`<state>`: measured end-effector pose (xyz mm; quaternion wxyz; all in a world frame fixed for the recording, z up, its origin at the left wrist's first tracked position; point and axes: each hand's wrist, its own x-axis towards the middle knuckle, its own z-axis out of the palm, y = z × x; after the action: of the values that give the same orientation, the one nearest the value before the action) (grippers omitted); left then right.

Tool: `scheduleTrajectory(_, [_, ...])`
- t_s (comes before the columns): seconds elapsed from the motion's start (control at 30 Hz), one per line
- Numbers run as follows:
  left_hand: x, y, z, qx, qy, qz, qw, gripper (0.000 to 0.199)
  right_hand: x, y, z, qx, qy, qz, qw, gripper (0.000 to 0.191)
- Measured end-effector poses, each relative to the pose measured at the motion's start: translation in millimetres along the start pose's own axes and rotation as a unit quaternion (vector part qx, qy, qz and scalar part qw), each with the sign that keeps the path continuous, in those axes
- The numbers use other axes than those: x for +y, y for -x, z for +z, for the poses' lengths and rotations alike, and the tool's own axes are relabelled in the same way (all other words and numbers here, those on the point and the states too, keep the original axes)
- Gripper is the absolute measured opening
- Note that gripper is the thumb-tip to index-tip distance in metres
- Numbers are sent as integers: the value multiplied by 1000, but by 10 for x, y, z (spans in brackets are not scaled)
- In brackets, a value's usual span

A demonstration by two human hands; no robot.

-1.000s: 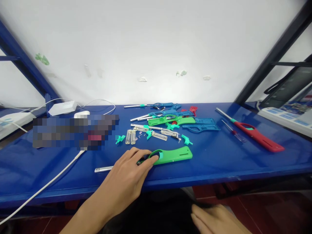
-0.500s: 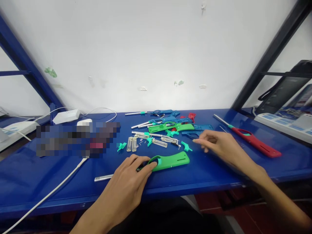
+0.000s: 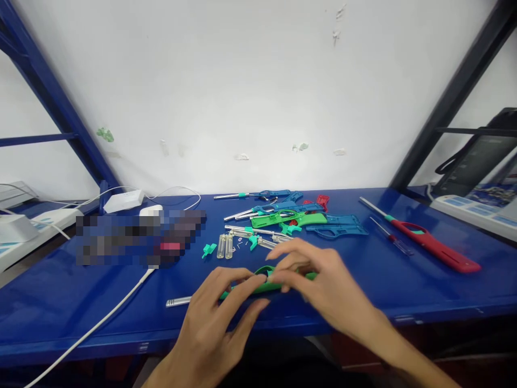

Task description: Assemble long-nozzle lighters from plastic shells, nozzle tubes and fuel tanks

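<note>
A green lighter [image 3: 258,289] with a silver metal tube lies on the blue table near its front edge, tube pointing left. My left hand [image 3: 224,307] is closed on it around the trigger loop, fingers on top. From the right, my right hand [image 3: 319,280] reaches over the lighter's handle, its thumb and fingers bent together at the teal trigger. Its fingers hide most of the handle. Behind the hands lie a green half shell [image 3: 307,218], a blue half shell [image 3: 337,226], clear fuel tanks [image 3: 225,246] and a loose teal trigger [image 3: 209,250].
A red lighter [image 3: 436,245] and a screwdriver [image 3: 391,237] lie at the right. White cables and a white box [image 3: 123,201] are at the left, beside blurred items. Power strips stand at both sides, and a white wall [image 3: 250,97] rises behind the table.
My right hand has moved left and forward onto the green lighter, uncovering the screwdriver and the blue half shell. My left hand remains at the lighter. The view has shifted slightly.
</note>
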<state>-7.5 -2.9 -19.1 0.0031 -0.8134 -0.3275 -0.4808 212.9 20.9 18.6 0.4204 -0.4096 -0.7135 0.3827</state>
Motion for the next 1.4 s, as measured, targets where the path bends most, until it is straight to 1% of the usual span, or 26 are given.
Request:
scheduleTrajectory(0.07, [34, -23, -10, 38, 33, -26, 998, 24, -34, -42, 165, -24, -44, -5, 999, 16])
scheduleTrajectory(0.13, [57, -67, -28, 66, 53, -48, 995, 21, -27, -77, 265, -28, -86, 2, 996, 18])
scheduleTrajectory(0.23, [67, -126, -50, 65, 77, -68, 993, 20, 10, -94, 344, -4, -123, 9, 992, 17])
scheduleTrajectory(0.37, [45, -114, -58, 74, 69, -85, 991, 20, 33, -83, 406, 8, -118, 7, 993, 17])
scheduleTrajectory(0.53, [-31, -44, -37, 75, 29, -79, 994, 19, 36, -91, 447, 12, -123, -3, 992, 23])
scheduleTrajectory(0.63, [-67, -41, -12, 85, 11, -72, 994, 20, 15, -89, 495, 8, -101, -13, 995, 25])
scheduleTrajectory(0.7, [-69, -48, -7, 94, -5, -54, 994, 22, -32, -78, 517, -6, -88, -9, 996, 28])
scheduleTrajectory(0.77, [-57, -51, -19, 99, -27, -30, 994, 23, -98, -59, 459, -21, -60, -12, 998, 32])
scheduleTrajectory(0.8, [-50, -50, -30, 98, -36, -26, 994, 22, -129, -45, 372, -15, -27, -22, 999, 32])
scheduleTrajectory(0.83, [-43, -49, -43, 95, -41, -30, 994, 20, -151, -25, 237, 0, 23, -35, 999, 31])
scheduleTrajectory(0.87, [-39, -46, -56, 91, -42, -46, 994, 18, -158, 3, 51, 46, 95, -51, 993, 28])
scheduleTrajectory(0.9, [-39, -42, -68, 87, -39, -69, 993, 15, -145, 40, -181, 115, 173, -59, 976, 27])
scheduleTrajectory(0.93, [-42, -39, -77, 84, -34, -95, 991, 13, -111, 87, -447, 197, 259, -57, 944, 29])
scheduleTrajectory(0.97, [-47, -37, -85, 81, -26, -120, 989, 10, -55, 142, -730, 258, 359, -26, 897, 31])
scheduleTrajectory(1.0, [-54, -37, -89, 75, -16, -142, 987, 10, 23, 203, -1011, 290, 475, 10, 831, 34])
scheduleTrajectory(1.03, [-61, -37, -92, 66, -4, -157, 985, 11, 118, 266, -1271, 306, 522, 33, 796, 36])
scheduleTrajectory(1.07, [-66, -40, -93, 55, 8, -169, 984, 15, 227, 327, -1493, 305, 546, 48, 779, 37])
scheduleTrajectory(1.1, [-68, -45, -93, 41, 19, -177, 983, 20, 345, 384, -1669, 301, 564, 54, 767, 39])
scheduleTrajectory(1.13, [-67, -51, -93, 27, 29, -186, 982, 25, 466, 435, -1796, 291, 576, 58, 762, 39])
scheduleTrajectory(1.17, [-61, -59, -92, 15, 40, -197, 979, 30, 584, 478, -1879, 275, 582, 61, 763, 38])
scheduleTrajectory(1.27, [-23, -93, -84, 6, 75, -253, 965, 38, 863, 565, -1965, 258, 589, 59, 764, 39])
scheduleTrajectory(1.33, [2, -119, -73, 24, 106, -296, 949, 36, 953, 603, -1989, 253, 593, 57, 762, 41])
scheduleTrajectory(1.4, [10, -139, -60, 45, 140, -332, 932, 28, 961, 637, -2016, 267, 584, 54, 765, 38])
